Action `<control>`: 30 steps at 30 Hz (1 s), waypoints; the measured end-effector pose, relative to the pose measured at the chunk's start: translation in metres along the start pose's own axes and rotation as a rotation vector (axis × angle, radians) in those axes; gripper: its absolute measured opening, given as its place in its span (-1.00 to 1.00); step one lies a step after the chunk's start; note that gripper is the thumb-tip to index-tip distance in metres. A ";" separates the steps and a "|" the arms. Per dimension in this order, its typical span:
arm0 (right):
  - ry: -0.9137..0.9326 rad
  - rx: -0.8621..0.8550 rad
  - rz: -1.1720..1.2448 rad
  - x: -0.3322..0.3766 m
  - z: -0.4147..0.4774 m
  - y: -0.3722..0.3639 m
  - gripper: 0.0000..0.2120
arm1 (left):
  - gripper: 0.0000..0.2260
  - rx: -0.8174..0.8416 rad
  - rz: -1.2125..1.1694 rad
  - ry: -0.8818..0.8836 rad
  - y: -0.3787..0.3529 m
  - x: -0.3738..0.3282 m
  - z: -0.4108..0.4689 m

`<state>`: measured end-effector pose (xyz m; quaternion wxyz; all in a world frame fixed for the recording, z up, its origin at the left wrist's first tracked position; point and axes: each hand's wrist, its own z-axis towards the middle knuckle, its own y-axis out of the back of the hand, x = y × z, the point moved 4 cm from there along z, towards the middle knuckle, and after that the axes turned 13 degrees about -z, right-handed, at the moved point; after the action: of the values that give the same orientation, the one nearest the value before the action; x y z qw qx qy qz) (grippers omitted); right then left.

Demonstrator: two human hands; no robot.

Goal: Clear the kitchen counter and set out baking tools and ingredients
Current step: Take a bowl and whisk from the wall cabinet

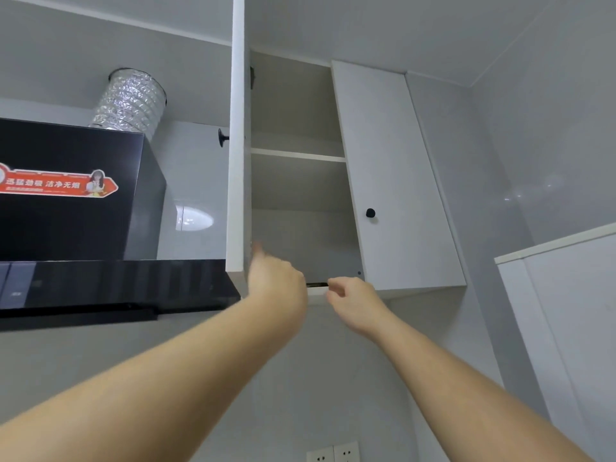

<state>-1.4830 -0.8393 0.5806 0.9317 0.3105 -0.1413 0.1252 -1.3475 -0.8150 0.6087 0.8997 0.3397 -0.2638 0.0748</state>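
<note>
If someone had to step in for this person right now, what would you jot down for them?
Left hand: raised to the lower edge of the open cupboard door, holding nothing that shows.
Right hand: fingers curled at the front lip of the cupboard's bottom shelf, next to a thin dark thing lying there; whether it has a grip on it cannot be told.
Cupboard: left door swung open, right door shut. The upper shelf looks bare from below.
Counter, baking tools and ingredients: out of view.
Done: cupboard opened.
Left: take out what is needed, clear the counter, set everything out.
</note>
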 end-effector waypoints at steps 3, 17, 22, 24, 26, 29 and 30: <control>0.000 0.003 -0.015 -0.007 0.018 -0.005 -0.81 | -0.77 -0.055 -0.356 0.043 -0.015 -0.012 0.031; 0.013 0.177 0.166 -0.053 0.200 -0.065 -0.58 | -0.51 -0.050 -1.302 0.604 -0.124 -0.005 0.216; 0.010 0.387 0.091 -0.057 0.251 -0.102 -0.56 | -0.59 -0.002 -1.294 0.697 -0.147 0.003 0.259; 0.066 0.470 -0.007 -0.058 0.256 -0.110 -0.56 | -0.63 0.047 -1.199 0.654 -0.151 0.000 0.268; 0.096 0.509 -0.047 -0.058 0.259 -0.116 -0.58 | -0.60 0.062 -1.153 0.674 -0.151 -0.003 0.273; 0.167 0.455 -0.055 -0.053 0.266 -0.126 -0.70 | -0.57 0.114 -1.045 0.589 -0.159 -0.007 0.282; 0.194 0.410 -0.073 -0.051 0.268 -0.129 -0.73 | -0.60 0.087 -1.010 0.537 -0.158 -0.009 0.283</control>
<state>-1.5384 -1.1113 0.6985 0.8622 0.4847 -0.0116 0.1469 -1.4250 -1.1187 0.6918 0.8445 0.4293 0.1725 -0.2697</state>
